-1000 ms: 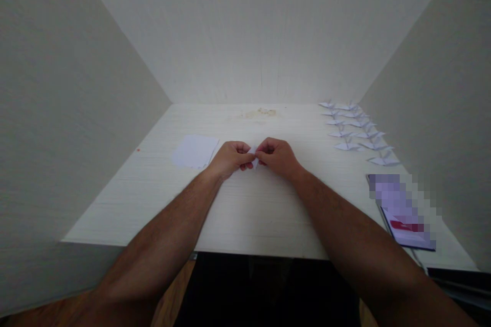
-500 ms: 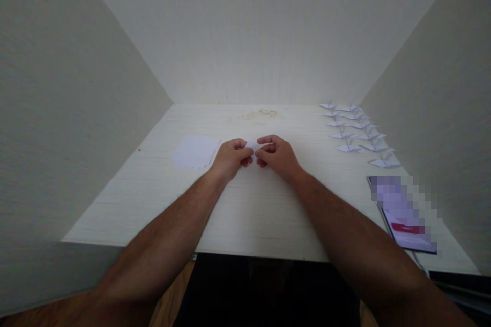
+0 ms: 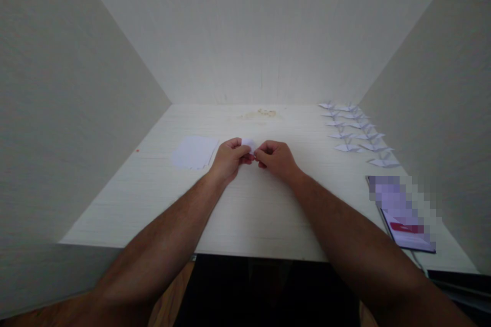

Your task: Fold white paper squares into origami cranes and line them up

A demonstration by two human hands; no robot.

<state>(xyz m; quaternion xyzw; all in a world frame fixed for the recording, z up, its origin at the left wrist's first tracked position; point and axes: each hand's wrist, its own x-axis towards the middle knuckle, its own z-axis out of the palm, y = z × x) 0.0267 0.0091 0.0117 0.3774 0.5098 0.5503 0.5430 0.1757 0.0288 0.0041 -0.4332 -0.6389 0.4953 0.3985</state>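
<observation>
At the middle of the white desk (image 3: pixel 245 209), my left hand (image 3: pixel 229 158) and my right hand (image 3: pixel 276 157) meet with fingers curled. Between their fingertips they pinch a small folded piece of white paper (image 3: pixel 249 143), mostly hidden by the fingers. A thin stack of white paper sheets (image 3: pixel 195 152) lies flat just left of my left hand.
Several folded white paper cranes (image 3: pixel 355 130) stand in two rows at the desk's back right. A phone or tablet (image 3: pixel 402 212) lies at the front right near the edge. White walls close in left, right and behind. A faint stain (image 3: pixel 261 113) marks the back.
The small folded paper has been turned and raised slightly between the fingertips; the hands shifted a little farther from me. Everything else on the desk is unmoved.
</observation>
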